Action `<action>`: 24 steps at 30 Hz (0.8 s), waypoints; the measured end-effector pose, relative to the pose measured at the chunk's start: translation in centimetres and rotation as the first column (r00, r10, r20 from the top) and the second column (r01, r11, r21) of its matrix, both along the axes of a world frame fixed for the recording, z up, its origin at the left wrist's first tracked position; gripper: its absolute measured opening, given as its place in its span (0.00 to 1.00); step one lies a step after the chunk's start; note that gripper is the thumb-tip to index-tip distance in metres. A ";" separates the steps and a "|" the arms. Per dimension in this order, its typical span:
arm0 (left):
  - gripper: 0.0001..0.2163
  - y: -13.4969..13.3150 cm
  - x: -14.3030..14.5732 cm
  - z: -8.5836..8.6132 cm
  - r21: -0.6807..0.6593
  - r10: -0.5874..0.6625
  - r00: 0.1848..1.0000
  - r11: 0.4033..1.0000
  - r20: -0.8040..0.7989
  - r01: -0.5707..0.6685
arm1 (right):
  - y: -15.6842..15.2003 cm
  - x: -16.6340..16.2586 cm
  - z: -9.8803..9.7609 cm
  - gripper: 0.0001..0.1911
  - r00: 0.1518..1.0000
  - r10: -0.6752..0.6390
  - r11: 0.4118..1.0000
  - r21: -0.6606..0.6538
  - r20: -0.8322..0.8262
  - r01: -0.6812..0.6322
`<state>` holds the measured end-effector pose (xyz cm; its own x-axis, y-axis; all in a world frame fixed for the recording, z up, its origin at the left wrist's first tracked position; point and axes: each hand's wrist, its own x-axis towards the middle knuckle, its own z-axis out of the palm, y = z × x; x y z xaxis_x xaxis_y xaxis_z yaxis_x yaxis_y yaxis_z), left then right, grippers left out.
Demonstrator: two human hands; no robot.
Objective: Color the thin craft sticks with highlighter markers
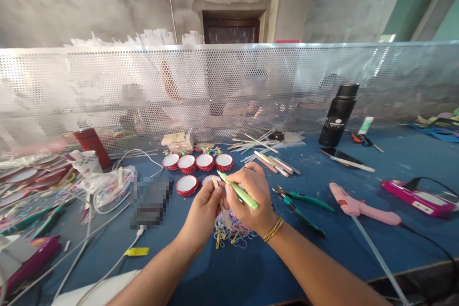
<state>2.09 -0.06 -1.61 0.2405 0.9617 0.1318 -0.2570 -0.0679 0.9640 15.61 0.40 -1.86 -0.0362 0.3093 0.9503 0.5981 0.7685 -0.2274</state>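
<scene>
My left hand (203, 205) pinches a flat pale wooden craft stick (215, 181), whose lower end hangs below the fingers. A light green marker (244, 194) is gripped in my right hand (253, 193), its tip by the upper part of the stick; whether it touches cannot be made out. Under both hands lies a tangle of coloured strings (234, 229), partly hidden. Just beyond them are several shallow round red pieces with white faces (187, 184), one of them half covered by my fingers.
Pliers with green handles (301, 205) and a pink glue gun (362, 204) lie to the right. Pens (276, 162) and a black bottle (339, 114) are farther back. At left are a phone (152, 201), cables and a paper cup (86, 162). A perforated metal screen (304, 71) borders the table.
</scene>
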 end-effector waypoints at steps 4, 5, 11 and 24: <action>0.21 0.2 -0.1 -0.2 0.018 0.018 1.000 1.000 -0.001 -0.018 | 0.0 0.0 -0.2 0.04 0.999 0.009 1.000 -0.004 -0.046 -0.009; 0.22 0.3 -0.1 -0.3 0.026 0.020 1.000 0.999 -0.003 -0.020 | 0.0 0.0 -0.2 0.04 0.998 0.005 1.000 -0.001 -0.063 -0.005; 0.23 0.5 -0.3 -0.8 0.085 0.021 0.998 0.996 -0.056 -0.016 | 0.2 0.1 -0.3 0.04 0.996 -0.022 0.999 0.029 -0.091 0.025; 0.20 0.6 -0.2 -1.3 0.153 0.019 0.997 0.988 -0.070 -0.008 | 0.0 0.1 -0.6 0.04 0.997 0.006 0.999 0.044 -0.074 -0.003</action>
